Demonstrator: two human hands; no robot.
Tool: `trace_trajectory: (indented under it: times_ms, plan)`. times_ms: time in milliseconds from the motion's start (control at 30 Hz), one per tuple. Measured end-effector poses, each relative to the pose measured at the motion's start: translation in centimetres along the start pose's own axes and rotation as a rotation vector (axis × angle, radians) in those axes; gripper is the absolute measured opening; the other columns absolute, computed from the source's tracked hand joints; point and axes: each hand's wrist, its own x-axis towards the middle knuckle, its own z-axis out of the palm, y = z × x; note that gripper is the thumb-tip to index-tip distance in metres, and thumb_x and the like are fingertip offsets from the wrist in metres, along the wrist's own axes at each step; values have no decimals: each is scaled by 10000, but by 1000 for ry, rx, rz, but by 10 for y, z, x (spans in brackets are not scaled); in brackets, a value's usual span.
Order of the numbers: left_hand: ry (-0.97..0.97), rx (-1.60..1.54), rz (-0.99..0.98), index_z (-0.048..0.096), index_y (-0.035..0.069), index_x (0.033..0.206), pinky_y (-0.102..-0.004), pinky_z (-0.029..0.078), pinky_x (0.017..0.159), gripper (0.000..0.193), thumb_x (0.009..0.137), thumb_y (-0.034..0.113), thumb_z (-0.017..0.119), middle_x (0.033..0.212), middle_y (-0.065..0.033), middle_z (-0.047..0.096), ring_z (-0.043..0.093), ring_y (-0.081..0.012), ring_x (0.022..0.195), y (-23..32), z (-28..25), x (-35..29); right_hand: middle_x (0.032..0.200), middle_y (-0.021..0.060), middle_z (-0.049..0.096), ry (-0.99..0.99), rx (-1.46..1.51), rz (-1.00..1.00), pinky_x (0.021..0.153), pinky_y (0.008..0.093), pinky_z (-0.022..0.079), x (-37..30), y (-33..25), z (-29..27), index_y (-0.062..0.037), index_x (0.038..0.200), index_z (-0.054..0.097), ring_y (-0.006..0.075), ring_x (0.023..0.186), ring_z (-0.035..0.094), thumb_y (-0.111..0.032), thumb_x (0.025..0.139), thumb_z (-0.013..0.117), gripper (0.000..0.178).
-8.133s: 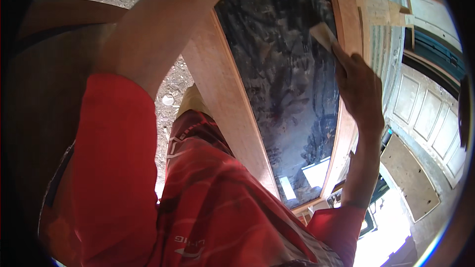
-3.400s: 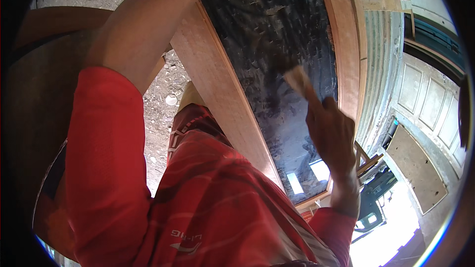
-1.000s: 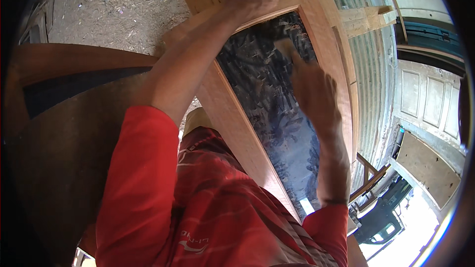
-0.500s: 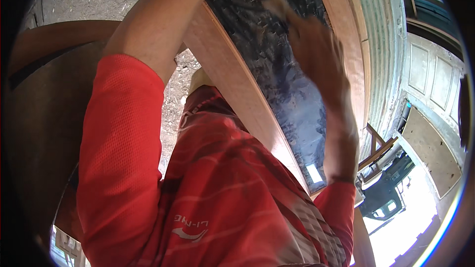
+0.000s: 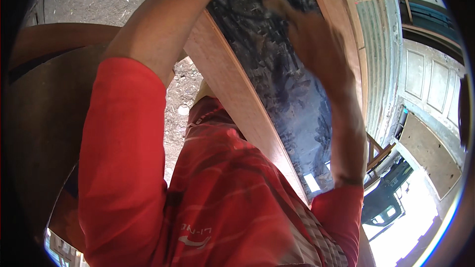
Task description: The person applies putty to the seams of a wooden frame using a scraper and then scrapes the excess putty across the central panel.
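Observation:
My right hand (image 5: pixel 319 52) is closed around a paintbrush (image 5: pixel 278 6), over a long wooden-framed panel (image 5: pixel 222 62). The brush's pale part shows beyond my fingers; motion blurs its tip, which is near the dark surface (image 5: pixel 269 76) inside the frame. That surface is glossy and covered in streaky marks. My left forearm (image 5: pixel 170 24) reaches up past the frame's left edge, and the top of the picture cuts off my left hand.
A large brown curved piece (image 5: pixel 54 109) stands at my left. Gritty ground (image 5: pixel 118 0) shows beyond it. On the right are corrugated sheeting (image 5: pixel 378 64), a pale panelled door (image 5: pixel 430 76), wood pieces (image 5: pixel 381 155) and a dark vehicle (image 5: pixel 386 200) in bright light.
The panel has shifted slightly down in view as my head moved. My right hand is still over its upper part with the brush, blurred by motion.

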Motion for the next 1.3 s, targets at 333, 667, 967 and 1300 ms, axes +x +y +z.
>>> trace_trajectory:
  times_ms: [333, 667, 967, 1300]
  plan:
    - [10, -13, 7, 661, 13, 1293, -516, 524, 1011, 636, 999, 575, 619, 1194, -215, 717, 680, -382, 1146, -3, 5, -4, 968, 214, 683, -352, -53, 283, 727, 558, 553, 8, -33, -11, -173, 1491, 594, 420, 852, 717, -172, 1036, 594, 455]
    - [15, -17, 25, 658, 19, 1298, -515, 523, 1013, 635, 1001, 578, 615, 1200, -213, 713, 677, -381, 1149, 3, 6, -2, 948, 171, 681, -451, -131, 314, 685, 495, 562, -49, -38, -36, -122, 1392, 649, 358, 808, 729, -166, 1056, 588, 345]
    - [23, -10, 21, 655, 25, 1303, -513, 521, 1014, 634, 1002, 581, 611, 1206, -211, 710, 675, -380, 1151, 3, 6, -5, 900, 173, 646, -441, -97, 288, 687, 514, 550, -20, -42, -27, -108, 1379, 651, 381, 772, 702, -182, 1053, 589, 340]
    - [34, -23, 43, 652, 31, 1308, -512, 520, 1015, 633, 1003, 584, 607, 1212, -209, 706, 672, -379, 1154, 10, 10, -8, 838, 153, 623, -613, -95, 448, 571, 495, 553, -145, -64, -81, -135, 1395, 655, 339, 654, 684, -179, 1058, 606, 344]
